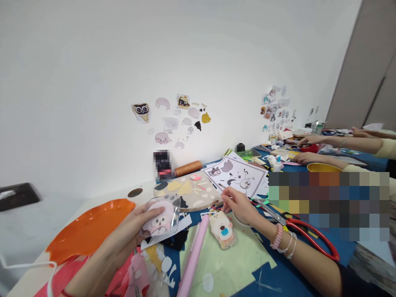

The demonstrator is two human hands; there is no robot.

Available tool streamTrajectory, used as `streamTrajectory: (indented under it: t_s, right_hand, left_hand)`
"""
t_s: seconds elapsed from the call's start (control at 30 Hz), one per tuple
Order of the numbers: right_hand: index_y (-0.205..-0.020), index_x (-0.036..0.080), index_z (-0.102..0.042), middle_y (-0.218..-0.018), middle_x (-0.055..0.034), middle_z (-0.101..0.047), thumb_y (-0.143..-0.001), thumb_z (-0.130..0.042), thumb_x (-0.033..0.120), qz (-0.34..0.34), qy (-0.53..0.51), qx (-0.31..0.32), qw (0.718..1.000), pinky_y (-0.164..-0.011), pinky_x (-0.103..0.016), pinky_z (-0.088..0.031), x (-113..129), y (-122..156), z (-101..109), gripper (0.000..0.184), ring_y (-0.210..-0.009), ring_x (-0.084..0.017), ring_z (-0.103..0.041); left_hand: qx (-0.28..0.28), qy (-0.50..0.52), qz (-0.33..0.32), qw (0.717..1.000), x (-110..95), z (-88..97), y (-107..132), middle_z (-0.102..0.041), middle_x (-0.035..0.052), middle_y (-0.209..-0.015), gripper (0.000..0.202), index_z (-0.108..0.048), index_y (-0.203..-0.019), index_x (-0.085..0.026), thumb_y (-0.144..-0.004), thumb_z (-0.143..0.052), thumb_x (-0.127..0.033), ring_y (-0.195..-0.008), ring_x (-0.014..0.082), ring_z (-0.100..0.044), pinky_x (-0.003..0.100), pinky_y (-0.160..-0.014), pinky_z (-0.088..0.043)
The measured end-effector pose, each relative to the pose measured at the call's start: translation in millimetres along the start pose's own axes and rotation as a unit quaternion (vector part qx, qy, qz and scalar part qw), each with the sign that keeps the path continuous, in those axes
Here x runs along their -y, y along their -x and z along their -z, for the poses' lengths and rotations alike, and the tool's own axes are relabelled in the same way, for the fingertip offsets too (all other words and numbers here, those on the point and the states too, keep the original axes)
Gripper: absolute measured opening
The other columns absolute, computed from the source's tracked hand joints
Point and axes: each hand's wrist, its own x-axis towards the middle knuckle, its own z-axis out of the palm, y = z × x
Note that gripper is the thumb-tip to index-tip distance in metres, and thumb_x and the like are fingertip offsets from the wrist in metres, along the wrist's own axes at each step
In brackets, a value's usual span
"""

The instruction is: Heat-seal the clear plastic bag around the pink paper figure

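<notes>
Left hand [131, 233] around clear glossy case [161, 218]

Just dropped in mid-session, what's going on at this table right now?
A person is working at a cluttered craft table. Their left hand holds up a clear pouch with a pink felt figure inside, next to an orange tray. Their right hand reaches to the edge of a wooden board; whether it pinches anything is unclear. A packaged felt bear lies on a green sheet, with red-handled scissors nearby. Other people's hands work farther along the table.
</notes>
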Motion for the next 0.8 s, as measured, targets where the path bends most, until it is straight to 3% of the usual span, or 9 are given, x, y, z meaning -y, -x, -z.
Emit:
streamTrajectory:
  t_s: [0.17, 0.3, 0.53, 0.63, 0.8]
  right_hand:
    - [-0.082, 0.023, -0.04, -0.065, 0.0057, -0.052, -0.087, -0.043, 0.036, -0.001, 0.001, 0.031, 1.0, -0.055, -0.029, -0.052, -2.7, 0.7, -1.4, 0.014, -0.059, -0.016, -0.065]
    - [-0.081, 0.022, -0.049, -0.062, 0.0044, -0.054, -0.085, -0.049, 0.029, 0.027, 0.035, 0.061, 0.997, -0.06, -0.026, -0.048, 0.2, 2.1, 1.1, 0.009, -0.063, -0.015, -0.062]
    - [-0.087, 0.022, -0.046, -0.051, 0.0077, -0.049, -0.092, -0.039, 0.03, 0.051, 0.062, 0.105, 0.991, -0.048, -0.022, -0.042, 8.1, 3.5, 1.7, 0.011, -0.045, -0.012, -0.054]
    - [-0.088, 0.022, -0.046, -0.061, 0.0046, -0.053, -0.093, -0.037, 0.029, 0.082, 0.093, 0.106, 0.987, -0.051, -0.022, -0.044, 17.2, 3.8, 1.9, 0.013, -0.053, -0.013, -0.058]
    - [-0.084, 0.02, -0.056, -0.082, -0.0031, -0.062, -0.089, -0.046, 0.021, 0.176, 0.188, 0.138, 0.956, -0.072, -0.029, -0.043, 34.0, 8.2, 1.1, 0.011, -0.077, -0.017, -0.057]
  left_hand:
    - [-0.004, 0.043, 0.036, 0.998, -1.0, 0.0, -1.3, -0.069, 0.0003, -0.072, 0.051, -0.063, -0.109, -0.019, -0.063, -0.079, -0.036, -0.059, 0.0115, -0.061, 0.018, -0.052, -0.048]
    - [0.01, 0.046, 0.039, 0.998, 0.6, 2.1, -3.3, -0.066, -0.0018, -0.068, 0.047, -0.062, -0.109, -0.019, -0.067, -0.078, -0.035, -0.052, 0.0072, -0.054, 0.014, -0.046, -0.043]
    - [0.0, 0.021, 0.026, 0.999, 1.4, 0.8, -2.7, -0.068, 0.0008, -0.068, 0.039, -0.068, -0.098, -0.019, -0.064, -0.079, -0.036, -0.058, 0.0144, -0.061, 0.02, -0.048, -0.046]
    - [0.003, 0.011, 0.025, 1.0, 2.2, 0.1, -3.6, -0.07, 0.003, -0.073, 0.042, -0.068, -0.1, -0.02, -0.064, -0.078, -0.04, -0.062, 0.0176, -0.064, 0.024, -0.053, -0.05]
    - [-0.017, 0.008, 0.016, 1.0, 4.0, 0.6, -6.6, -0.07, 0.003, -0.072, 0.039, -0.069, -0.094, -0.02, -0.062, -0.078, -0.04, -0.057, 0.0163, -0.063, 0.023, -0.048, -0.048]
